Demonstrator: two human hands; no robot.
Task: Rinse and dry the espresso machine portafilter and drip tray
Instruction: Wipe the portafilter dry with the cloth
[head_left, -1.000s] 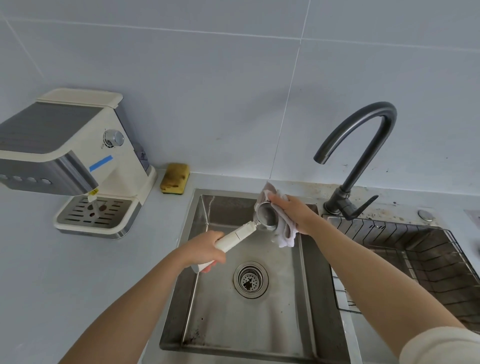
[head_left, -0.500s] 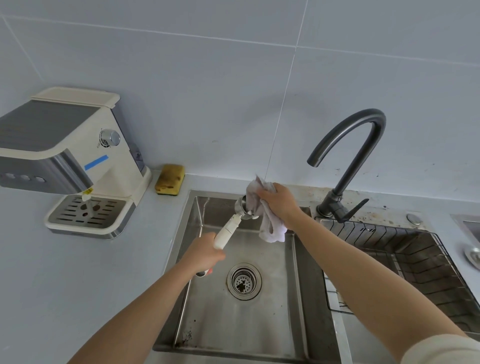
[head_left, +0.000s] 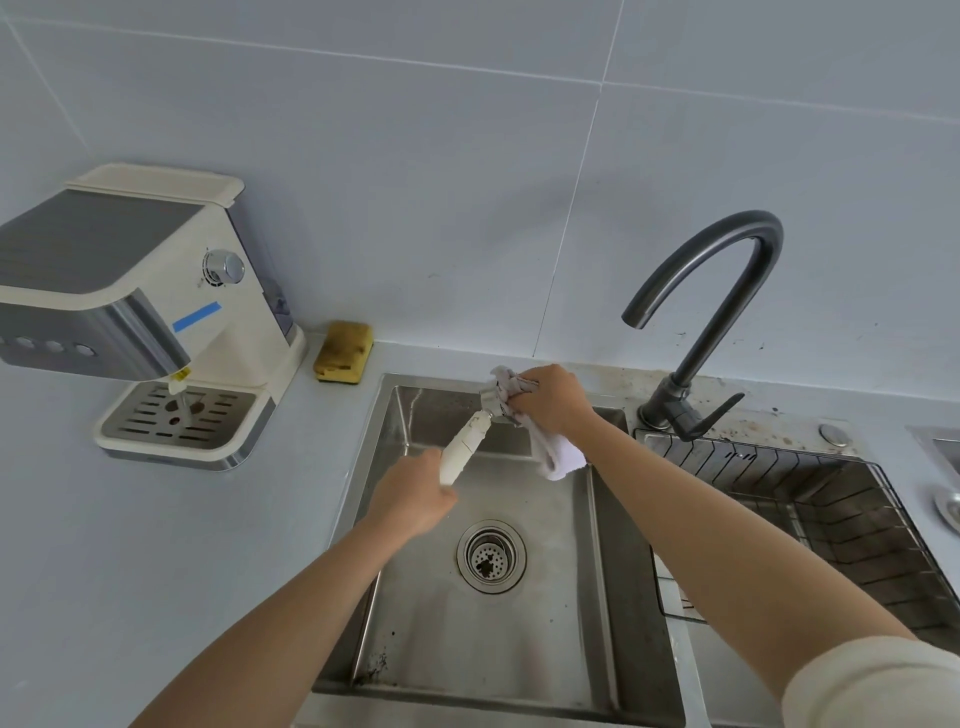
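Over the steel sink (head_left: 602, 597) my left hand (head_left: 413, 501) grips the white handle of the portafilter (head_left: 465, 444), which points up and away from me. Its metal head is mostly wrapped in a white cloth (head_left: 553, 449) that my right hand (head_left: 553, 397) presses around it; the cloth's loose end hangs below my wrist. The drip tray (head_left: 179, 421), with its slotted metal grate, sits in the base of the cream espresso machine (head_left: 140, 306) on the counter at the left.
A dark gooseneck faucet (head_left: 711, 317) stands behind the sink's right corner, no water running. A wire dish rack (head_left: 810, 514) fills the basin to the right. A yellow sponge (head_left: 344, 352) lies against the wall by the machine. The drain strainer (head_left: 491, 556) is below my hands.
The portafilter handle has swung from pointing lower left to more upright. My right hand and the cloth have closed over the head, which showed open a second ago.
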